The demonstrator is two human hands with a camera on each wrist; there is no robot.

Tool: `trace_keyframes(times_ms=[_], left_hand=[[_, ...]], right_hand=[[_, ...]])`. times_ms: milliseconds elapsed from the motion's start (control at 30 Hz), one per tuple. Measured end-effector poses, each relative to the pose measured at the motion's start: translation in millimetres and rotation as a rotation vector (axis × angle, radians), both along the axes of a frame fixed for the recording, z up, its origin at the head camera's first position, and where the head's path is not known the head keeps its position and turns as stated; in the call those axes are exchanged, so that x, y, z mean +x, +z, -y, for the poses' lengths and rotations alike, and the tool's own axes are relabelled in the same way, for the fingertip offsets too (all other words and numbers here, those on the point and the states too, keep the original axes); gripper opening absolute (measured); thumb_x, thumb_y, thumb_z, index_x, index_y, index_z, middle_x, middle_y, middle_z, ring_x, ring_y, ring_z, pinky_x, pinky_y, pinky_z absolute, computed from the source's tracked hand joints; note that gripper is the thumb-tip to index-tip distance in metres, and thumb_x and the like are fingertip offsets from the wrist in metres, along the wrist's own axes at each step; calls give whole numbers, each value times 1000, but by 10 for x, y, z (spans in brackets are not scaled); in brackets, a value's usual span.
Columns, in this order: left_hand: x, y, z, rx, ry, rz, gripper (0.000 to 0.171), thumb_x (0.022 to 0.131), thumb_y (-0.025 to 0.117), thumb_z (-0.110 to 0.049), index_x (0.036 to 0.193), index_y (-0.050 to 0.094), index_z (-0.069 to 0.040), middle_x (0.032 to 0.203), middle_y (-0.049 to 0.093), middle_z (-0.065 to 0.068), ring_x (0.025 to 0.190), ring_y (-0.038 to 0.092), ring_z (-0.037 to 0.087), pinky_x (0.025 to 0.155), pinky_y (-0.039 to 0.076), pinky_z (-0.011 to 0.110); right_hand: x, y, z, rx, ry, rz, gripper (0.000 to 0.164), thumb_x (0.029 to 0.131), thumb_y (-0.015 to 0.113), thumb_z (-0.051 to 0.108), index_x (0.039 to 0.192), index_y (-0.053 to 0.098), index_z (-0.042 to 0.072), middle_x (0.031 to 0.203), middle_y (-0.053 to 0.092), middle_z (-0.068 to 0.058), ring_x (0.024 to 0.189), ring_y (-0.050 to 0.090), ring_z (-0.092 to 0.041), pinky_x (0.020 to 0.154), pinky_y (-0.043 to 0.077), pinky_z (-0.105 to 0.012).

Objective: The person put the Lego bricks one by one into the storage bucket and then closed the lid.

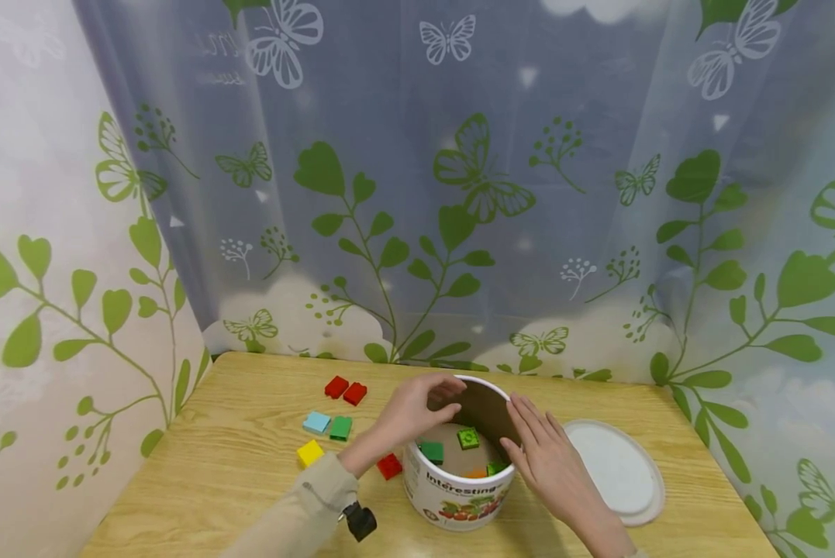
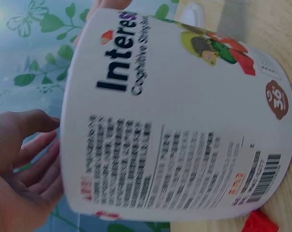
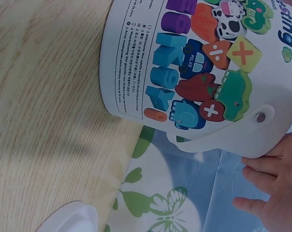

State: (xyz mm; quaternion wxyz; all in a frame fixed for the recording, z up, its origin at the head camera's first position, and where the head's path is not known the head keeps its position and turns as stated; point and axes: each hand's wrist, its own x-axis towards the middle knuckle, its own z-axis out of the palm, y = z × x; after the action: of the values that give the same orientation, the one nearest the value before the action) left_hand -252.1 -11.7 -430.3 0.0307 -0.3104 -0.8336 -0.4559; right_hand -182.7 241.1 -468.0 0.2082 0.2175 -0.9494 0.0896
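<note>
A white printed bucket (image 1: pixel 490 500) stands upright on the table. Inside it lie several toy bricks, among them a light green brick (image 1: pixel 468 438), a darker green brick (image 1: pixel 431 451) and an orange piece (image 1: pixel 476 473). My left hand (image 1: pixel 417 407) reaches over the left side of the rim, its fingers loosely bent above the opening and nothing visible in them. My right hand (image 1: pixel 553 465) lies against the right side of the rim with straight fingers. In the right wrist view those fingers are by the bucket's white handle (image 3: pixel 204 142).
Left of the bucket lie two red bricks (image 1: pixel 346 390), a light blue brick (image 1: pixel 316 422), a green brick (image 1: pixel 340 428) and a yellow brick (image 1: pixel 310 453). Another red brick (image 1: pixel 389 466) sits close to its wall. A round white lid (image 1: pixel 615 469) rests at the right, before a patterned curtain (image 1: pixel 403 186).
</note>
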Motion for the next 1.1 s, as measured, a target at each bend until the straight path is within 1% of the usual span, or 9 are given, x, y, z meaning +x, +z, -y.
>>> trace_keyframes(times_ms=[100,200,367,467,533,700,833,1000,1100], left_hand=[[-10,58,83,68,-2,-3,25,95,72,-9,119,70,-6,116,72,11,105,69,25,93,58,42],[-23,96,179,121,5,-13,24,94,72,-7,118,70,-4,116,72,13,106,68,28,93,57,47],[-49,127,363,125,64,-29,27,93,74,-10,120,70,-8,119,71,8,111,67,25,97,56,44],[-67,138,490,129,93,-30,30,92,74,-9,122,69,-7,120,71,8,113,66,26,98,55,47],[-83,124,577,135,112,-26,31,92,75,-8,122,69,-7,121,71,8,113,66,28,99,55,49],[-116,4,801,101,181,-51,32,92,75,-10,124,69,-9,123,70,8,114,66,27,97,56,45],[-89,-114,965,83,237,-56,35,91,77,-10,124,68,-4,123,70,12,114,66,30,95,57,45],[-23,-278,1137,63,296,-28,38,89,77,-7,125,67,0,124,70,15,114,65,34,96,55,49],[15,-382,1230,47,326,20,38,90,77,-9,126,66,-1,125,69,16,115,65,34,99,54,51]], right_hand=[[0,2,-3,-5,3,2,59,106,52,34,152,43,-1,158,41,-15,145,40,-32,117,34,-55],[0,1,-3,-6,5,3,59,106,53,34,152,43,-1,158,40,-15,145,40,-32,117,34,-55],[-3,0,-2,1,6,5,60,106,52,35,152,42,-1,159,40,-16,145,39,-32,117,34,-55],[-3,-1,-3,1,4,7,60,106,52,35,152,42,-1,159,40,-16,145,39,-32,117,33,-55],[-2,-2,-5,-2,2,11,60,106,52,35,152,42,-1,159,39,-15,145,39,-32,117,33,-55],[-4,-6,-6,-8,4,16,60,106,52,35,152,42,-1,159,39,-15,146,39,-32,117,33,-56],[-3,-5,-5,-6,6,9,60,106,52,35,152,42,-1,159,40,-16,145,39,-32,117,34,-56],[-1,1,-1,-2,9,-3,59,106,52,35,152,42,-2,158,40,-16,145,40,-32,117,34,-56],[2,5,0,-5,9,-2,59,106,52,35,152,42,-1,158,40,-16,145,40,-32,117,34,-55]])
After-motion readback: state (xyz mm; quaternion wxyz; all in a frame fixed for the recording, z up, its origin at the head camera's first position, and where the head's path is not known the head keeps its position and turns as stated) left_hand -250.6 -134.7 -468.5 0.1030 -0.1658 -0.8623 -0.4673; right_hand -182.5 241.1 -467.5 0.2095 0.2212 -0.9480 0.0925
